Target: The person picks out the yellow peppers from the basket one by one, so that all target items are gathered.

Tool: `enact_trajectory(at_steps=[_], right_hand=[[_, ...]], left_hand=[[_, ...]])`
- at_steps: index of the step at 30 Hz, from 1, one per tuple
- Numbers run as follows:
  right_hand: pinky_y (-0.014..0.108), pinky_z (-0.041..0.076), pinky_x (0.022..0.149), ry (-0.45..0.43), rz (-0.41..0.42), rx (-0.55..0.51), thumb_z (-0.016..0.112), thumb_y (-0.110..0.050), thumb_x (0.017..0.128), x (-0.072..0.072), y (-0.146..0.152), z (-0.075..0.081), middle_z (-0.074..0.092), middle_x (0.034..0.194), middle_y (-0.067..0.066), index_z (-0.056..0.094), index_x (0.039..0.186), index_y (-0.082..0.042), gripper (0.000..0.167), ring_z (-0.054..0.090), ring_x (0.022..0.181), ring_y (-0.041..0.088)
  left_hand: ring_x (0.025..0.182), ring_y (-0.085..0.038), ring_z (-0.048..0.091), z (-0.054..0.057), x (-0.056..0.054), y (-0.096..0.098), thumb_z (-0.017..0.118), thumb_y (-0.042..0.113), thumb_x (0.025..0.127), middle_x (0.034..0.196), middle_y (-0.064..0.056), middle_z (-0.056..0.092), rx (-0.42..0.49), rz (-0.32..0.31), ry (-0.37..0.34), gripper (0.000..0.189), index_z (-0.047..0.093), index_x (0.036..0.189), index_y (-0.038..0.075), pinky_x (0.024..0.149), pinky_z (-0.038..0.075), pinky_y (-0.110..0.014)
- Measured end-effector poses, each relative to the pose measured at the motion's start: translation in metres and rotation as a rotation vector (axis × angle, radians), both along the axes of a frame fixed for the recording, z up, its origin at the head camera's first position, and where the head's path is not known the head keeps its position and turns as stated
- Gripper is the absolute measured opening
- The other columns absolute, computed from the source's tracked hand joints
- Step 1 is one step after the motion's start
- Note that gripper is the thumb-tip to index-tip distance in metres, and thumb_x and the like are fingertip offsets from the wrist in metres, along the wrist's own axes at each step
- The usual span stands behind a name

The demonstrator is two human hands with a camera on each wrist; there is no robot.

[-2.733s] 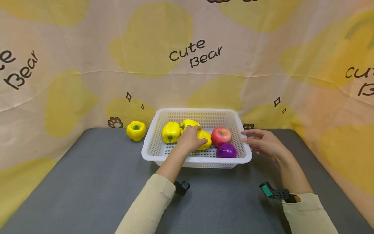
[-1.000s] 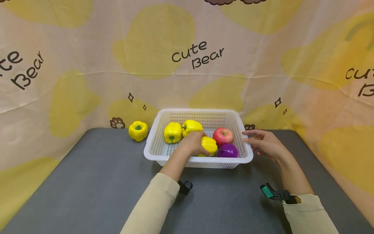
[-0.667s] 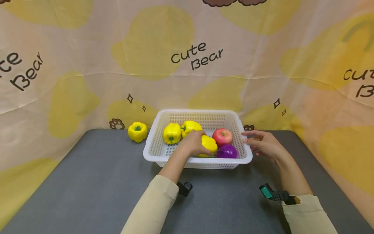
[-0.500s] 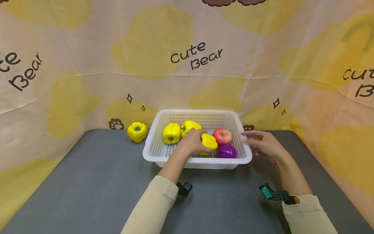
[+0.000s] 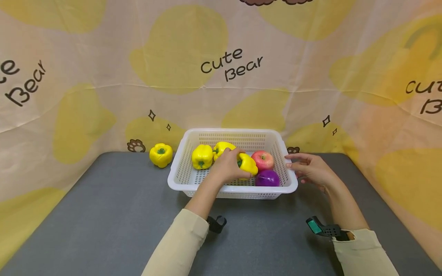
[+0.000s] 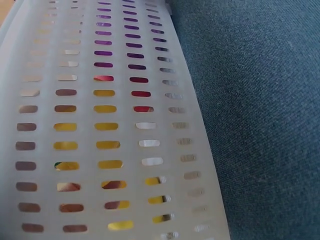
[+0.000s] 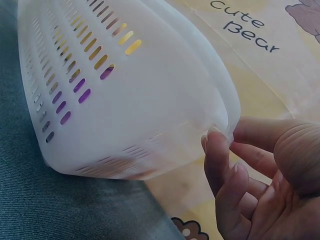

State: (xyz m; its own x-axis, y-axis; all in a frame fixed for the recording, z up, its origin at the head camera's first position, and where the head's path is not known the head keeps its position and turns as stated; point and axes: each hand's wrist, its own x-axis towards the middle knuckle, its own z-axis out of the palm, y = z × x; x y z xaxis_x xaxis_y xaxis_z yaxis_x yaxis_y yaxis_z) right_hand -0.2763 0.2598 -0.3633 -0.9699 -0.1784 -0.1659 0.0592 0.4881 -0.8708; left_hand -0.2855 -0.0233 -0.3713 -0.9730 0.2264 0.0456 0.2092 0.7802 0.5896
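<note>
My left hand [image 5: 228,166] reaches over the front rim of a white perforated basket [image 5: 255,189] and grips a yellow bell pepper [image 5: 248,164], its green stem end facing my palm. That pepper overlaps a red apple [image 5: 263,160] at its right; a shiny purple ball-shaped item [image 5: 267,178] sits in front of the apple. Two more yellow bell peppers lie left of my hand: one at the left [image 5: 202,157], one behind [image 5: 223,147]. My right hand [image 5: 312,170] pinches the basket's right rim, thumb and fingers at the edge in the right wrist view.
Outside the basket, a further yellow bell pepper [image 5: 160,155] stands on the grey table [image 5: 114,214] at the back left. A patterned cloth [image 5: 179,46] hangs right behind. The basket's side wall [image 6: 85,150] fills much of the left wrist view.
The left hand has shifted the gripped pepper right, towards the apple and purple item. In the last second the pepper has risen slightly and tilted, showing its stem. The right hand stays put.
</note>
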Motion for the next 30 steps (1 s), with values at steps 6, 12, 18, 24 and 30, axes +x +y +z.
enact_trajectory(at_steps=[6,12,18,24,30], right_hand=[[0.031,0.058,0.065,-0.002,-0.001,0.004,0.071,-0.040,0.093,0.0001,-0.0006,0.0004,0.072,0.114,0.003,0.052,0.145,-0.007,0.064,0.068,0.081,0.015],[0.031,0.058,0.065,-0.007,-0.005,0.004,0.071,-0.041,0.093,-0.0003,-0.0002,0.0005,0.072,0.114,0.002,0.052,0.145,-0.007,0.065,0.068,0.081,0.014],[0.031,0.057,0.065,-0.005,-0.004,0.006,0.070,-0.040,0.094,-0.0013,0.0002,-0.0004,0.072,0.114,0.001,0.052,0.146,-0.007,0.065,0.069,0.081,0.015],[0.031,0.056,0.064,-0.010,-0.004,0.005,0.070,-0.040,0.094,-0.0023,-0.0001,-0.0012,0.072,0.113,0.000,0.051,0.146,-0.008,0.064,0.068,0.081,0.015],[0.029,0.055,0.063,-0.016,-0.008,0.002,0.070,-0.039,0.094,-0.0031,0.0002,-0.0020,0.073,0.112,-0.002,0.051,0.146,-0.008,0.064,0.068,0.080,0.014]], left_hand=[[0.116,-0.024,0.055,-0.0014,-0.0015,-0.0010,0.087,0.037,0.068,0.130,-0.006,0.056,0.027,-0.022,0.010,0.086,0.052,0.144,0.021,0.101,0.054,-0.049],[0.113,-0.021,0.057,-0.0014,-0.0025,-0.0005,0.087,0.039,0.068,0.128,-0.003,0.058,0.026,-0.033,0.047,0.081,0.054,0.140,0.024,0.100,0.054,-0.046],[0.112,-0.023,0.056,-0.0005,-0.0016,-0.0010,0.086,0.039,0.068,0.128,-0.006,0.055,0.038,-0.001,0.061,0.082,0.053,0.142,0.024,0.098,0.055,-0.046],[0.111,-0.024,0.055,0.0003,-0.0010,-0.0014,0.085,0.038,0.070,0.128,-0.008,0.055,0.076,0.007,0.066,0.085,0.050,0.146,0.023,0.096,0.055,-0.045],[0.113,-0.022,0.054,0.0022,-0.0004,-0.0005,0.086,0.041,0.071,0.126,-0.006,0.056,0.072,0.010,0.077,0.082,0.051,0.144,0.024,0.095,0.056,-0.043]])
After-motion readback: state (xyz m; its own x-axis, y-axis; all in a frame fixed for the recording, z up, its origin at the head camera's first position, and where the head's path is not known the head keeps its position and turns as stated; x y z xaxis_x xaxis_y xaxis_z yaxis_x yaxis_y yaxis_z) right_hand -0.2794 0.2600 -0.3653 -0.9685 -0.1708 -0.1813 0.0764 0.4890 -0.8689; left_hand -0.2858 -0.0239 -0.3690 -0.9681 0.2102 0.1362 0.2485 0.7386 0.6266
